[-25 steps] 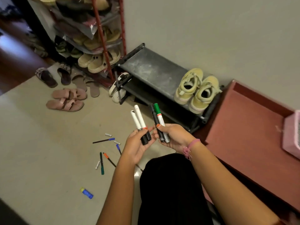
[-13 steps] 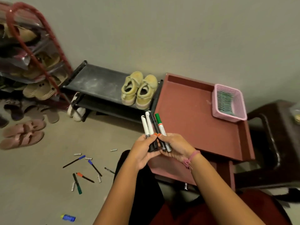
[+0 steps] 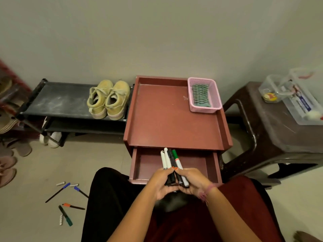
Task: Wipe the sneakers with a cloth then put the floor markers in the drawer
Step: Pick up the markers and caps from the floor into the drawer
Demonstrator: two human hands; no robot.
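My left hand (image 3: 161,182) and my right hand (image 3: 193,182) together grip a bundle of markers (image 3: 170,159): two white ones, a black one and a green-capped one, tips pointing away from me. The bundle hangs over the open drawer (image 3: 150,165) of a reddish-brown cabinet (image 3: 167,117). The drawer's visible floor is bare. A pair of yellow sneakers (image 3: 109,99) stands on the black shoe rack (image 3: 57,102) left of the cabinet. A green cloth (image 3: 201,96) lies folded in a pink basket (image 3: 215,95) on the cabinet top.
Several thin pens and loose caps (image 3: 67,201) lie scattered on the floor at lower left. Sandals (image 3: 7,165) and another shoe rack sit at the far left. A dark brown plastic stool (image 3: 272,130) with clear containers (image 3: 297,100) stands right of the cabinet.
The view has swung right from the floor to the cabinet. My hands came together with all the markers in one bundle, which now sits over the open drawer.
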